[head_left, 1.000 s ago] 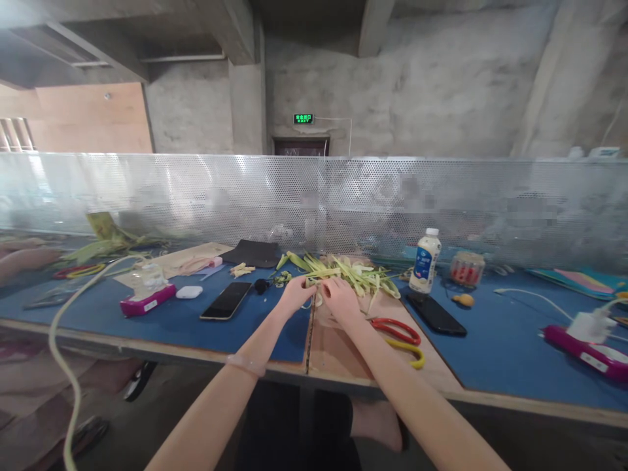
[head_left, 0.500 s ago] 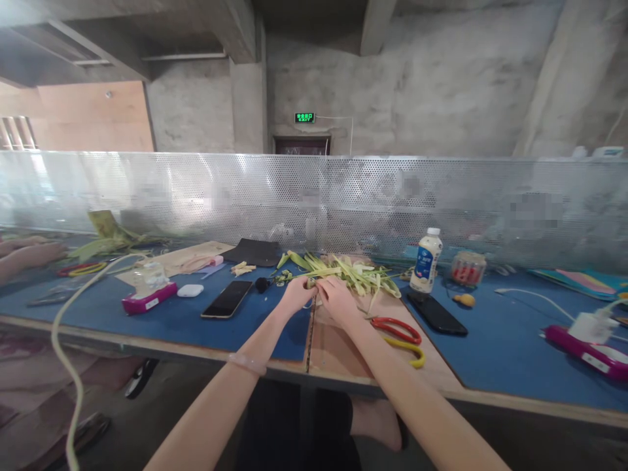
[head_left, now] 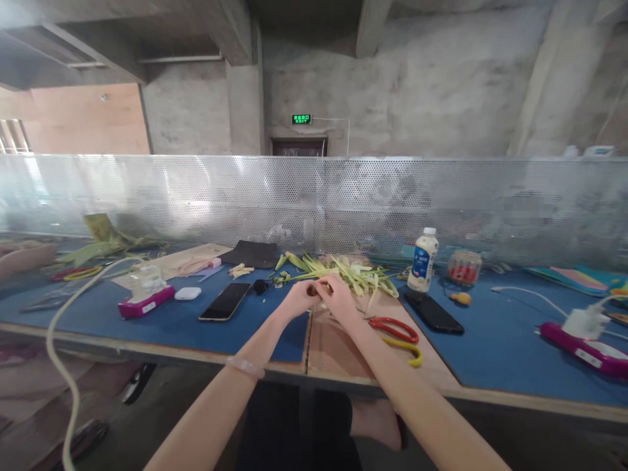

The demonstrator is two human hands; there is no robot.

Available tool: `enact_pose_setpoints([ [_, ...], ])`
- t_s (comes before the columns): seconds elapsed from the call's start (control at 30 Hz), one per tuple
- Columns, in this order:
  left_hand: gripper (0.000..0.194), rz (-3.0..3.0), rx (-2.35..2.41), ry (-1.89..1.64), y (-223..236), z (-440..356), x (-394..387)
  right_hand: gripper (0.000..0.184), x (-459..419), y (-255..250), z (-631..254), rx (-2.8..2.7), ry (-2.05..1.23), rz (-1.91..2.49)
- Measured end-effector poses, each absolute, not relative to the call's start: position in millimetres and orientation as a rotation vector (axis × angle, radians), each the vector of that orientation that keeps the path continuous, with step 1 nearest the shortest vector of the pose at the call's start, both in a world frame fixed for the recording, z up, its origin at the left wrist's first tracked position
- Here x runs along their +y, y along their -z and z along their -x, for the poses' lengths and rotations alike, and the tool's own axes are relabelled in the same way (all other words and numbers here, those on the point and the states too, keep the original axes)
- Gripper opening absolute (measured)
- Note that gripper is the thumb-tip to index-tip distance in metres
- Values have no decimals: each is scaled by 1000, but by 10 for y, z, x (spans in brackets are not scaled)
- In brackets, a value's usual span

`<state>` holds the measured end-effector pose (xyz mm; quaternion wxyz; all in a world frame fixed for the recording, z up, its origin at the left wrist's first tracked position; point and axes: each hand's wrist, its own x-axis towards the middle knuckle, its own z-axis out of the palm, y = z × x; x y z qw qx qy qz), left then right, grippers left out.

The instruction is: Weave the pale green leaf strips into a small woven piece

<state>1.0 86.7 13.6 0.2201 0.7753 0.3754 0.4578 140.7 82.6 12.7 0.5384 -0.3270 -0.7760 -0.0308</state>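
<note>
My left hand (head_left: 297, 298) and my right hand (head_left: 337, 294) meet over the board in front of me, fingers curled and fingertips together. Whatever they pinch is small and mostly hidden by the fingers, so I cannot make it out. Just beyond them lies a loose heap of pale green leaf strips (head_left: 366, 275), like husk or leaves. A pair of scissors with red and yellow handles (head_left: 400, 330) rests on the brown board (head_left: 338, 347), close to my right forearm.
Left of my hands are a phone (head_left: 224, 302), a white earbud case (head_left: 188, 294) and a purple power strip (head_left: 146, 302). To the right stand a bottle (head_left: 422, 261) and a jar (head_left: 464, 268), with another phone (head_left: 434, 313). A perforated metal screen (head_left: 235, 196) runs behind. Another person's hand (head_left: 29, 258) is at far left.
My fingers have shifted slightly and come closer together at the tips; the green bit seen between them before is now hidden. The whole view has moved a little.
</note>
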Motion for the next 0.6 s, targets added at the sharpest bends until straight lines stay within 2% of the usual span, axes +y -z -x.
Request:
enact_pose_setpoints([
  [0.13,15,-2052,877,-1202,-170,-34,815,26,746,-186,-1398,-1752,30,805],
  [0.23,10,-2010,805,-1177,-192,-47,764,35,746,-213,-1414,-1711,-54,828],
  [0.4,11,-2007,851,-1185,-215,-53,718,61,777,-228,-1429,-1757,-491,814],
  [0.5,11,-2004,835,-1192,-217,-48,721,64,787,-227,-1419,-1800,-717,763],
  [0.6,13,-1976,814,-1195,-225,-40,724,62,807,-232,-1422,-1785,-798,762],
])
